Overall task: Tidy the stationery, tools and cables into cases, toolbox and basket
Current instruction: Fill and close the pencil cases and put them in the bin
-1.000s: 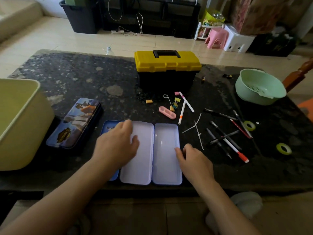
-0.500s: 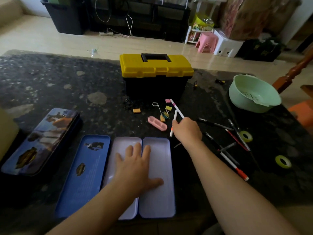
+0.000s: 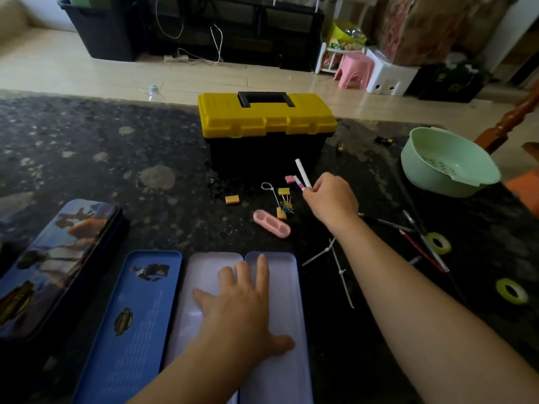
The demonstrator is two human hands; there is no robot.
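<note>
Dark speckled counter (image 3: 116,158) bearing yellow-lidded toolbox (image 3: 267,123); binder clips (image 3: 284,201) just before it, green basket (image 3: 449,161) to its right, open pencil case (image 3: 210,272) well in front.

Cropped and covered
The open pencil case (image 3: 284,301) runs off the bottom edge; the right hand (image 3: 332,202) hides both pens' (image 3: 302,171) lower ends.

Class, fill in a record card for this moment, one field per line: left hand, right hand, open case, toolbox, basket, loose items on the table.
left hand: flat, fingers spread, resting on the open pencil case
right hand: raised, grips two white pens
open pencil case: both halves lie flat, nothing seen inside
toolbox: yellow lid shut
basket: green, upright, far right
loose items: binder clips, cable ties, tape rolls
</note>
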